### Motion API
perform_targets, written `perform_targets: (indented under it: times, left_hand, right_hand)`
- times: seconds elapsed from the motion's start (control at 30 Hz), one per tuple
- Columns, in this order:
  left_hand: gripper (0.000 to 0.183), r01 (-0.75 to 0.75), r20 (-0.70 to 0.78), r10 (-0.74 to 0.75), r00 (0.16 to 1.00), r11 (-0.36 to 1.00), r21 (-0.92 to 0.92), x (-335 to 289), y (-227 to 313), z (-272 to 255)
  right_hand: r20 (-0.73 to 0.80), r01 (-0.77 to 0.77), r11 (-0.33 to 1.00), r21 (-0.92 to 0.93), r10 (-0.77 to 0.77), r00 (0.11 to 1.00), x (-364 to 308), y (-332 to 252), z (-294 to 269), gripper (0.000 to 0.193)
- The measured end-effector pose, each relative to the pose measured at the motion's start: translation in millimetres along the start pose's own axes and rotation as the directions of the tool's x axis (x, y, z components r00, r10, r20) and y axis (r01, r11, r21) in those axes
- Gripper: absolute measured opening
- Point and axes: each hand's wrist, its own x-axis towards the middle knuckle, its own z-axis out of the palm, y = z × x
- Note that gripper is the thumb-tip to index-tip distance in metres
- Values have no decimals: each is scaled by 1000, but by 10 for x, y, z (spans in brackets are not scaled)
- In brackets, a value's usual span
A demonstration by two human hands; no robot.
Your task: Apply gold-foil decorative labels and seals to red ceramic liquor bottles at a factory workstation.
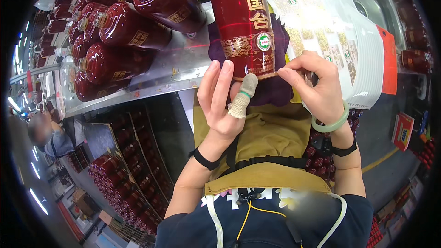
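A glossy red bottle (240,11) with gold lettering, a gold ornamental band and a round green-and-white sticker lies in front of me, its base toward me. Under it is a dark purple cloth (275,93). My left hand (221,108) is closed on the base end, its fingers along the left side and its thumb on the lower edge. A knitted cover (240,103) with a green band sheathes that thumb. At the base's right corner, my right hand (319,85) has thumb and forefinger pinched together; what is between them, if anything, is too small to name.
Several red bottles (133,30) lie and lean on the metal bench (193,57) at left. Right of the cloth are sheets of gold decals (321,18), with an orange-red sheet (388,59) alongside. A metal basin (374,2) stands at far right. Stacked bottles (121,188) fill the lower left.
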Motion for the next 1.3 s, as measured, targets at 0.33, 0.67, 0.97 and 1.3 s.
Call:
perform_targets:
  times: [0.33,0.67,0.97,1.3]
  left_hand:
    - [27,134,-33,-141,989,976,-169,45,-62,43]
    - [30,-48,-29,51,998,996,73,-2,-14,1]
    - [26,118,-59,-130,990,978,-171,28,-79,55]
    - [22,59,22,-58,998,998,-13,-64,-40,-18]
  right_hand:
    - [6,-4,1000,18,4,1000,-6,-36,24,14]
    - [12,-16,999,33,16,1000,2,-8,15,15]
    - [20,-1,999,53,0,1000,-13,-50,36,15]
    - [30,-27,999,40,26,999,-8,-45,18,15]
